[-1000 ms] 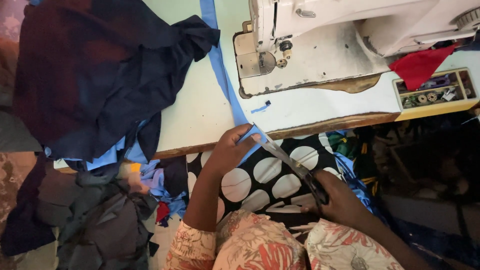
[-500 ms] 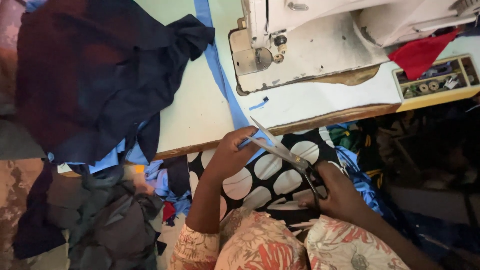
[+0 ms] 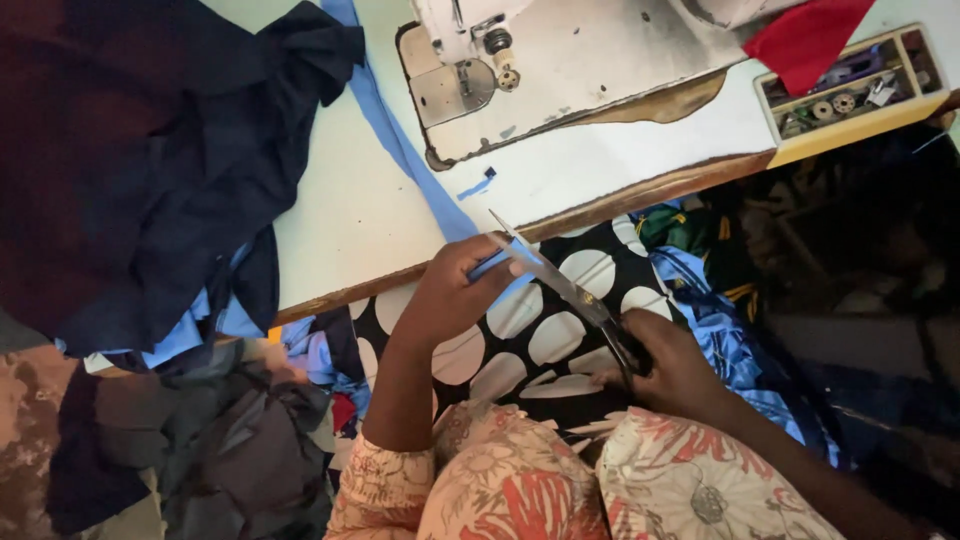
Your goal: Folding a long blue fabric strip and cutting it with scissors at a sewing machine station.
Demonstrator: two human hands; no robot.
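Dark cloth pile [image 3: 150, 150], sewing machine [image 3: 560, 70], bobbin tray [image 3: 850, 95] beyond scissors [image 3: 560, 280].

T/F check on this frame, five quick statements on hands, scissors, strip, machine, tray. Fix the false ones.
1. The right hand grips the scissors by the handles. True.
2. The left hand pinches a red strip of cloth. False: it holds the end of a light blue strip.
3. The scissor blades point up toward the table edge. True.
4. The sewing machine sits on the floor beside the person. False: it stands on the white table.
5. The small yellow tray of bobbins lies at the left of the table, under the dark cloth pile. False: it lies at the right, next to a red cloth.
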